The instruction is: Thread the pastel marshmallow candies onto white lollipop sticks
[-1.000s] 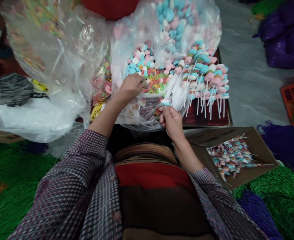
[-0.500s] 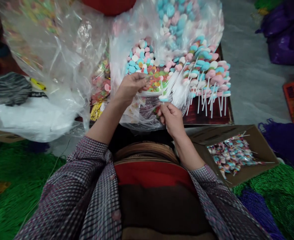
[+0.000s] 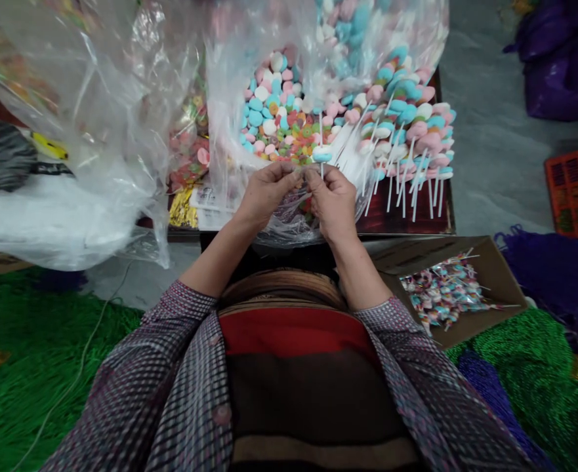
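- One thin white stick [image 3: 321, 128], threaded with a blue-and-white candy piece [image 3: 322, 155]: held before the open clear plastic bag [image 3: 227, 124], pointed away from the body.
- Right hand [image 3: 334, 202]: closed on the stick's lower end.
- Left hand [image 3: 269, 195]: fingertips just beside the right hand's; whether anything is pinched cannot be told.
- Small multicoloured gummy rings [image 3: 304, 133] and rounded pink, blue and white candies [image 3: 263, 95]: heaped in the bag, beyond the hands.
- Candy-loaded white sticks [image 3: 419, 131]: piled at right on the dark reddish worktop [image 3: 392, 225].
- Brown cardboard box [image 3: 502, 282]: placed below the worktop's right corner, wrapped candy sticks [image 3: 446, 288] contained.
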Motion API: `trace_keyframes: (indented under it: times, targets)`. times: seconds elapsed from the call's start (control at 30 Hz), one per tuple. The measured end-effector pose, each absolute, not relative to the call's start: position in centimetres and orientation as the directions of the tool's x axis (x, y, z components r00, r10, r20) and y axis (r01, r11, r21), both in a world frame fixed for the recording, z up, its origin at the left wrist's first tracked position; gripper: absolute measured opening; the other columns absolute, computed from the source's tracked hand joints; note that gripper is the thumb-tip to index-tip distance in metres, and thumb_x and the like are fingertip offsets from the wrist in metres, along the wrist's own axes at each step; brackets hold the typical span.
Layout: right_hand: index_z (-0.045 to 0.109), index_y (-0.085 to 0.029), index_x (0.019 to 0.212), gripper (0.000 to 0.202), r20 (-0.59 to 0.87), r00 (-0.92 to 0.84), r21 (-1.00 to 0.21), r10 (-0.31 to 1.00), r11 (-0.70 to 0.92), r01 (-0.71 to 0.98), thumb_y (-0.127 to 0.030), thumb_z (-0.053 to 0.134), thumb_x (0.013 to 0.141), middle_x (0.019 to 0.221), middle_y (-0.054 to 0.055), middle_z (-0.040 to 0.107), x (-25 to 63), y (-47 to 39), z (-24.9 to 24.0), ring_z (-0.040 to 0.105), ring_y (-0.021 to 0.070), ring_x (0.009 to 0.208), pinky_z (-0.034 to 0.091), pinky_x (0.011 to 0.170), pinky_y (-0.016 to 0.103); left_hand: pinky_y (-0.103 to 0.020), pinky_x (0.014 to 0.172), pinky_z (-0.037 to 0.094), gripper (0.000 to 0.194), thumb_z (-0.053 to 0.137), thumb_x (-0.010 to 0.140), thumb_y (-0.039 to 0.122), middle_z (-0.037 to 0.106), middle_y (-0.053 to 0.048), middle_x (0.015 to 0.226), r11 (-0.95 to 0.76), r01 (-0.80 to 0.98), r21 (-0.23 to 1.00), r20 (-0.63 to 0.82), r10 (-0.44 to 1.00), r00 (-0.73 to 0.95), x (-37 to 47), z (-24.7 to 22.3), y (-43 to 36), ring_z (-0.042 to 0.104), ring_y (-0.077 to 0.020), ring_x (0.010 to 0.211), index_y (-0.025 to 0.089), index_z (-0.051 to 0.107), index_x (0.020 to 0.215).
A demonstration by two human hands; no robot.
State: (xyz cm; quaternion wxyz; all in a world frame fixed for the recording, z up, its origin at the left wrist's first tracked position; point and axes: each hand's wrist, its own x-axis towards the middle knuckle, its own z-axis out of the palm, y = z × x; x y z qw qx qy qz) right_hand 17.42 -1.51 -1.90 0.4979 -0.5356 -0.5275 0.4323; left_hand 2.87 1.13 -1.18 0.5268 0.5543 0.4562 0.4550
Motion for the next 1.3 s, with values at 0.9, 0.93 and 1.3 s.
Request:
trace_keyframes:
  times: [0.9, 0.93, 1.3]
  targets:
    - [0.077, -0.025, 0.091, 0.031, 0.232, 0.077, -0.886, 0.970, 0.177, 0.429, -0.054, 0.066, 0.095, 0.090, 0.007, 0.071, 18.8, -3.2, -0.5, 0.067, 0.0246, 0.101, 0.058, 0.090, 0.040, -0.030, 0.066, 0.058, 0.038, 0.063, 0.097, 0.058, 0.077, -0.005, 0.084, 0.122, -0.085, 0.989, -0.096, 0.962, 0.257, 3.6, -2.4, -0.5, 0.072, -0.0150, 0.075, 0.022, 0.075, 0.091]
    - [0.077, -0.025, 0.090, 0.032, 0.220, 0.061, -0.885, 0.974, 0.173, 0.432, -0.055, 0.066, 0.094, 0.090, 0.007, 0.071, 18.8, -3.2, -0.4, 0.067, 0.0248, 0.101, 0.058, 0.090, 0.041, -0.031, 0.067, 0.059, 0.037, 0.062, 0.098, 0.056, 0.077, -0.005, 0.084, 0.114, -0.076, 0.991, -0.092, 0.964, 0.250, 3.6, -2.4, -0.5, 0.073, -0.0154, 0.075, 0.022, 0.074, 0.090]
    - [0.074, -0.022, 0.086, 0.049, -0.027, -0.036, -0.964, 0.999, -0.017, 0.264, -0.061, 0.049, 0.102, 0.059, -0.002, 0.059, 19.6, -6.9, 2.4, 0.052, 0.0115, 0.055, 0.044, 0.057, 0.026, -0.029, 0.075, 0.060, 0.026, 0.066, 0.095, 0.043, 0.080, -0.009, 0.097, 0.268, -0.268, 0.926, -0.230, 0.959, 0.164, 3.1, -1.7, -0.1, 0.077, -0.0163, 0.086, 0.017, 0.072, 0.093]
